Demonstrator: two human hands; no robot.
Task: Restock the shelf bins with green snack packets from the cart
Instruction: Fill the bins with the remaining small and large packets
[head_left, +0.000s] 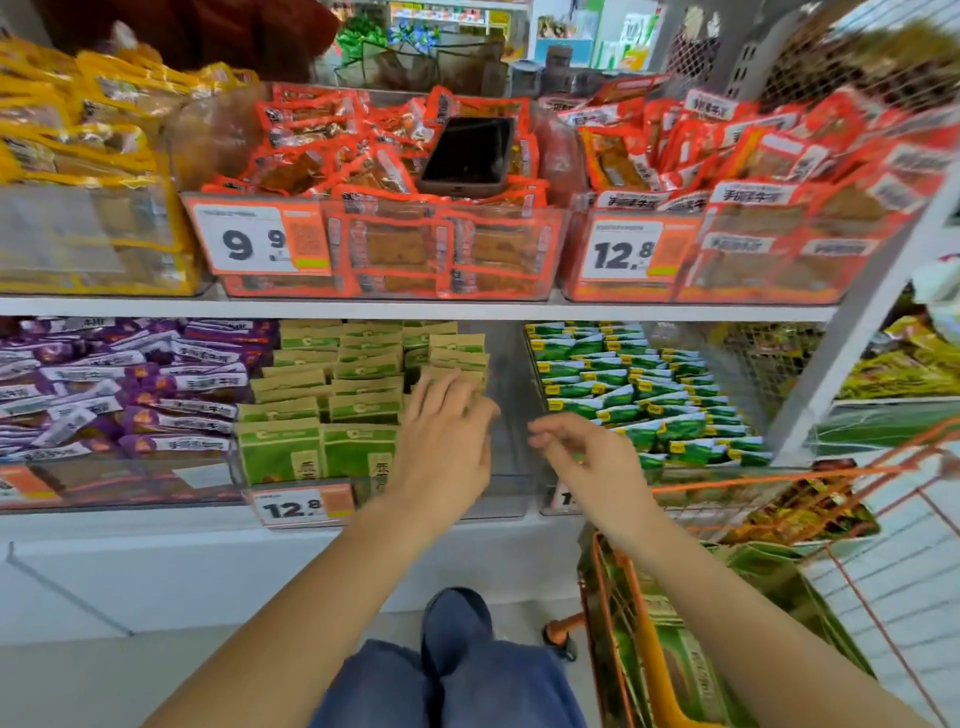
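Item: flat green-and-kraft paper snack packets, stood in rows in the clear plastic shelf bin; more are seen in the orange wire cart. Judged light, thin, bendable; best pinched by the top edge. Left hand is laid flat-fingered on the packets; right hand is loosely curled, nothing held.

Left hand on green packets, right hand perhaps empty, orange cart

Both forearms are bare to the near edge, with no sleeve, watch or ring visible on the left hand or right hand. Loose blue denim trousers cover the legs.
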